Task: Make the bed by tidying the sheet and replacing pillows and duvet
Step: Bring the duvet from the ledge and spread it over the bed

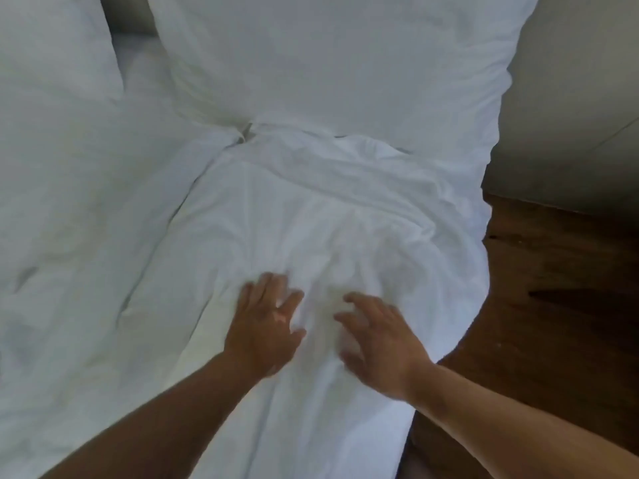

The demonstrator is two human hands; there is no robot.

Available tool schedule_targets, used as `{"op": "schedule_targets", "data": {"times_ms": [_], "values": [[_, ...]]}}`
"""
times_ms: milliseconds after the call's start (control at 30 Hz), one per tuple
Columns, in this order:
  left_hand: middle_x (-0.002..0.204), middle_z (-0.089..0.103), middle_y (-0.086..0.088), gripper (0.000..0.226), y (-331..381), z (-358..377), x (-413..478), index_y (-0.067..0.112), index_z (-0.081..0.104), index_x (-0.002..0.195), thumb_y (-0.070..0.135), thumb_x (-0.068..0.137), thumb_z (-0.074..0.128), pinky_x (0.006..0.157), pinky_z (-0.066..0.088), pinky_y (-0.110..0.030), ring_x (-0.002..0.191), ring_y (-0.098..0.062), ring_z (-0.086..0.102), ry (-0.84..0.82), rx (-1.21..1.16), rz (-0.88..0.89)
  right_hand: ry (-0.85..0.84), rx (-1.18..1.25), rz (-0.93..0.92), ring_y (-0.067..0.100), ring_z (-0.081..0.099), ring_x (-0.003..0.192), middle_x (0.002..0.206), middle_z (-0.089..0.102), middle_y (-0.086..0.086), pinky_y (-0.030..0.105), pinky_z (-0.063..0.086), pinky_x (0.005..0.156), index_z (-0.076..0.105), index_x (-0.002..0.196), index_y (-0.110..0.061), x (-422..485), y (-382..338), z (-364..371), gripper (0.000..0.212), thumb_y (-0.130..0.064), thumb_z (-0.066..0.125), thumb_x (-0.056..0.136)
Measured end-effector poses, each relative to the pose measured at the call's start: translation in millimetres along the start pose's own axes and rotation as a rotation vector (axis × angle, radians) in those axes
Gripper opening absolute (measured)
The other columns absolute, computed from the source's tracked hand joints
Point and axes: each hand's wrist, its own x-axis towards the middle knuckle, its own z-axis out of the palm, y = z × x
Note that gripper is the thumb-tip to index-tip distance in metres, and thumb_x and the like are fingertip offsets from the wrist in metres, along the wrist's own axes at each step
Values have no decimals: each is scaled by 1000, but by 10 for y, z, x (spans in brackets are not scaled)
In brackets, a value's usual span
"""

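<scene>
Left hand (266, 323) and right hand (380, 344), fingers spread wide, lie side by side on the wrinkled duvet (311, 209), gripping nothing.

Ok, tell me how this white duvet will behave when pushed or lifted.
The duvet is likely floppy: creases fan out around the left hand and right hand. Pushed, it would probably bunch rather than slide whole, judging by the ridges below the pillow. Its puffy look suggests it is light for its bulk.
</scene>
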Motion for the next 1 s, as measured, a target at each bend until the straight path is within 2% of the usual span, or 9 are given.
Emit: {"op": "schedule_targets", "data": {"times_ms": [200,300,433,500,567,667,733,800,1000], "values": [[133,59,-12,65,77,581,-1911,22,66,131,57,77,61,92,49,-48,113,-36,62,-25,-53,-164,-557,-311,-291,31,35,143,150,42,5,71,20,111,45,140,-34,-475,-653,774,103,-66,83,49],[125,54,-6,111,66,792,-2767,20,53,142,78,47,59,80,55,-48,101,-33,65,-207,-74,-320,-470,-363,-258,22,53,127,127,60,-6,64,19,113,60,126,-39,-430,-631,842,79,-54,88,54],[149,48,-15,159,46,1311,-3752,13,38,152,75,12,80,91,41,-64,125,-43,54,-481,-151,-540,-456,-379,-175,16,59,117,116,66,-13,50,25,112,64,119,-40,-332,-864,744,40,-55,69,83],[151,46,-19,129,7,1415,-3972,4,36,150,49,42,90,97,35,-63,132,-42,51,-408,-109,-536,-492,-391,-153,15,62,109,110,67,-13,38,37,102,64,115,-37,-307,-984,624,32,-56,61,90],[127,65,-19,69,-139,1378,-3913,7,48,139,25,75,66,90,50,-53,113,-39,65,-287,-124,-571,-519,-335,-122,16,63,104,107,68,-12,34,44,94,67,113,-36,-334,-1045,482,30,-57,59,92],[109,72,-9,42,-482,912,-3787,19,56,137,21,96,49,82,58,-36,99,-32,71,-372,-206,-615,-659,-253,-41,14,62,104,108,70,-12,30,45,93,69,116,-35,-570,-1135,264,37,-61,60,90],[106,69,4,32,-651,457,-3734,19,64,125,23,94,57,85,50,-21,112,-28,65,-620,-408,-462,-753,-232,11,11,61,102,105,70,-15,27,44,92,70,117,-35,-789,-1123,59,42,-63,62,88],[81,64,8,18,-722,-27,-3634,21,69,88,25,72,64,67,45,-18,94,-24,68,-781,-628,-305,-804,-230,100,8,61,99,105,69,-16,24,43,90,71,117,-33,-982,-1077,-167,45,-65,61,87],[116,61,-6,40,-1069,-48,-2849,17,58,125,37,92,68,83,46,-31,107,-27,60,-58,-425,-477,-238,-424,313,27,50,125,135,54,1,45,44,100,50,140,-29,-735,-1157,5,47,-47,52,97]]}}
